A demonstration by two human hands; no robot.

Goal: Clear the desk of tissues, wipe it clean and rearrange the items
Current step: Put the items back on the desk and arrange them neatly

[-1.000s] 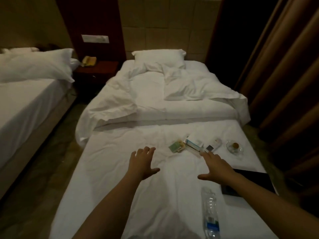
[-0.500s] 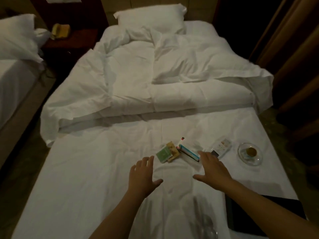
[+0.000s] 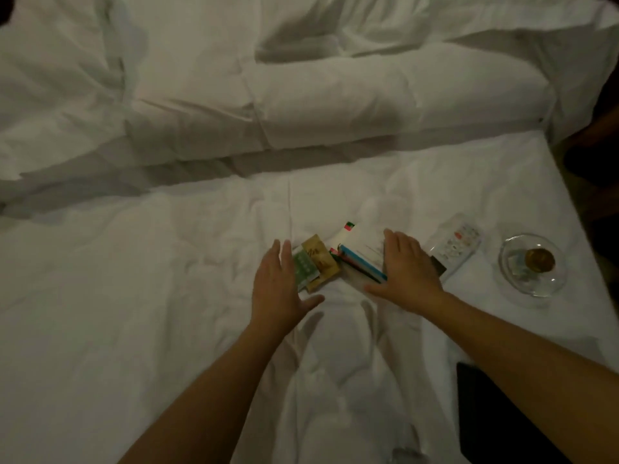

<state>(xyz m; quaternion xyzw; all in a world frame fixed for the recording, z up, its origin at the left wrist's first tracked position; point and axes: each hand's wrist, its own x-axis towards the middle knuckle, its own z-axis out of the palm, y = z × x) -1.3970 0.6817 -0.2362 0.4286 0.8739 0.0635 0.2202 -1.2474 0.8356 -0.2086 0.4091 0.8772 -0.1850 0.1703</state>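
Head view: left hand (image 3: 278,289), fingers straight and together, touches 2 small packets (image 3: 313,264) on the white sheet (image 3: 150,296); right hand (image 3: 407,272), fingers flat, rests on the tissue pack (image 3: 360,249) just right of them, beside a remote (image 3: 459,244).

Dim room, white bed sheet (image 3: 134,296) wrinkled. Folded duvet (image 3: 335,95) across far half of bed.

Left hand (image 3: 281,283) flat, fingers straight, at left edge of green packet (image 3: 305,272). Tan packet (image 3: 321,259) partly over green one.

Right hand (image 3: 405,272) flat, fingers straight, resting on white box (image 3: 360,251) with blue edge; box just beside tan packet.

Remote (image 3: 459,242) right of box, partly behind right hand. Glass dish (image 3: 536,290) near bed's right edge, round brown thing (image 3: 539,260) inside. Flat black object (image 3: 485,413) under right forearm.
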